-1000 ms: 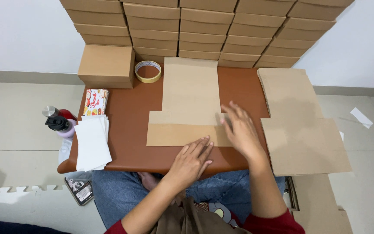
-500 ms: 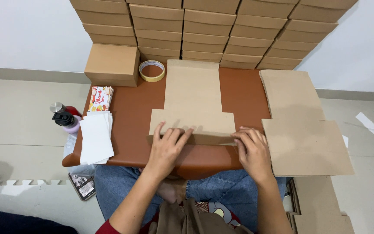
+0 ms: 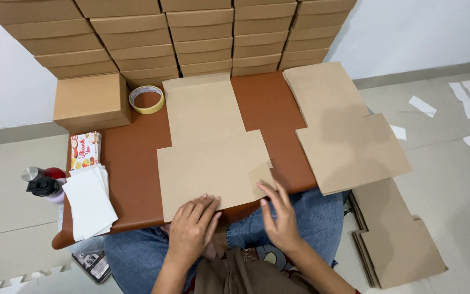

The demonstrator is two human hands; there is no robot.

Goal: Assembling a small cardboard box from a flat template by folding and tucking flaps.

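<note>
Bright, even indoor light, no glare. Soft shadow patch on the flat cardboard sheet at right; faint shadows under both hands. Right hand slightly motion-blurred. Wide-angle bowing at frame edges. Otherwise sharp.

A flat cardboard box blank lies on the table, its near edge under the fingers of both hands. Left of the fingers sits a paper stack; beyond them, a tape roll; right, another blank.
</note>
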